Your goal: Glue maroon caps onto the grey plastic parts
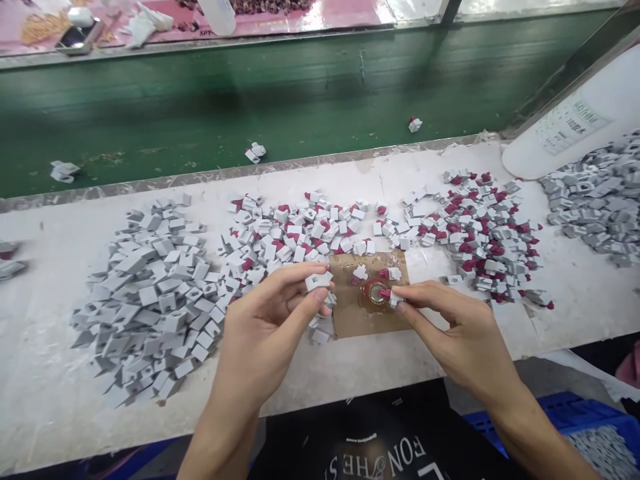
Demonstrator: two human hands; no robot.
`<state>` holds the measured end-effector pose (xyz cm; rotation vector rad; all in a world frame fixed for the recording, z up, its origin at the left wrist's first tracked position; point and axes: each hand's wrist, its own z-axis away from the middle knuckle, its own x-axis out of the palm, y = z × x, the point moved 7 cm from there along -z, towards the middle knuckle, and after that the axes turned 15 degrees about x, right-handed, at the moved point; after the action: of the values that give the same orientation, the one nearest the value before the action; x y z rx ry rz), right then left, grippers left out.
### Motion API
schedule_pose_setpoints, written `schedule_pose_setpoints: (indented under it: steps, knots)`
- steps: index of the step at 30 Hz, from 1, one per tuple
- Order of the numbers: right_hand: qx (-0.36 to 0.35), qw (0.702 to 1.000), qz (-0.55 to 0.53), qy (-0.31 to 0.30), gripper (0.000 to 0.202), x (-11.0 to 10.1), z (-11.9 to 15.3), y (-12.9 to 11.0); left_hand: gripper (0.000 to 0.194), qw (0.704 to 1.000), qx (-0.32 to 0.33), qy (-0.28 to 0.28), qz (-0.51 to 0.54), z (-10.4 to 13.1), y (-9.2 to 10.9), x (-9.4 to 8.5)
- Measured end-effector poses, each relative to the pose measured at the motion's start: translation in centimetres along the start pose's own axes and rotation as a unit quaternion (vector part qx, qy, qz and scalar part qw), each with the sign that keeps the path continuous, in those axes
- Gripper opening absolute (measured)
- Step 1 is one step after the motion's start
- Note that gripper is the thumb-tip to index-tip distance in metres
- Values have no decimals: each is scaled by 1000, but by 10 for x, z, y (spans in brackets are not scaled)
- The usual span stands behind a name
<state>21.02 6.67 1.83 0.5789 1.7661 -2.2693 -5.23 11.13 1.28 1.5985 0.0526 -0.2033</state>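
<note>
My left hand (270, 320) pinches a small light grey plastic block (319, 281) with a hole in its face, between thumb and fingertips. Between the thumb and forefinger of my right hand (450, 320) is a small white and dark red plastic piece (395, 299). Its red end is at a bottle cap (375, 293) that lies in a wet ring on a brown cardboard sheet (350, 323); whether it touches the cap I cannot tell. Two more white and red pieces lie on the cardboard, one of them a loose piece (360, 272) left of the cap.
A heap of grey blocks (155, 293) lies left; heaps of white and red pieces (300, 227) lie behind and right (480, 233). A large white bottle (575, 120) leans at the right. Beyond runs a green conveyor belt (200, 107) carrying a few pieces. A blue crate (560, 407) stands lower right.
</note>
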Motion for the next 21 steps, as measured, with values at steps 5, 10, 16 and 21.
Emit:
schedule_pose_setpoints:
  steps: [5, 10, 16, 21]
  knots:
    - [66, 994, -86, -4, 16, -5, -2, 8, 14, 999, -17, -13, 47, -7, 2, 19]
    - [123, 957, -261, -32, 14, -3, -10, 16, 9, 988, -28, -81, 128, -12, 9, 55]
    - [118, 943, -305, -59, 16, 3, -16, 15, 8, 975, -30, -119, 187, -13, 11, 77]
    - [107, 942, -312, -64, 13, 3, -17, 17, 8, 973, -22, -121, 197, -14, 10, 79]
